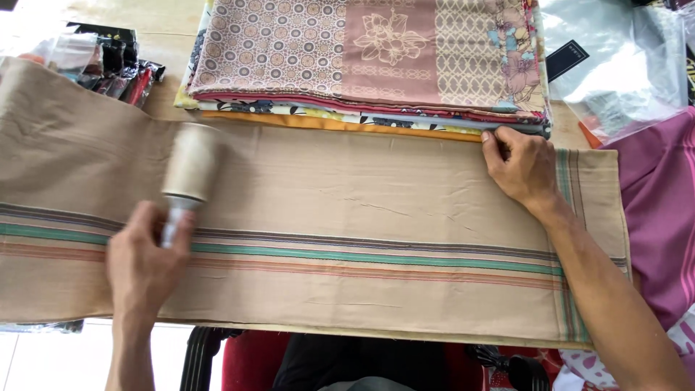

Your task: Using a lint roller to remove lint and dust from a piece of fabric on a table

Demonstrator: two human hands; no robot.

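Note:
A long beige cloth (347, 195) with green, brown and orange stripes lies flat across the table in front of me. My left hand (145, 257) grips the grey handle of a lint roller (190, 168), whose pale drum rests on the cloth at the left and looks blurred. At the far edge of the cloth, toward the right, my right hand (523, 166) presses down with fingers curled on the fabric, close to a stack of folded cloths.
A stack of folded patterned fabrics (369, 58) lies beyond the beige cloth. Dark packets (116, 69) sit at the far left, clear plastic bags (615, 65) at the far right, and a purple cloth (662, 210) at the right edge.

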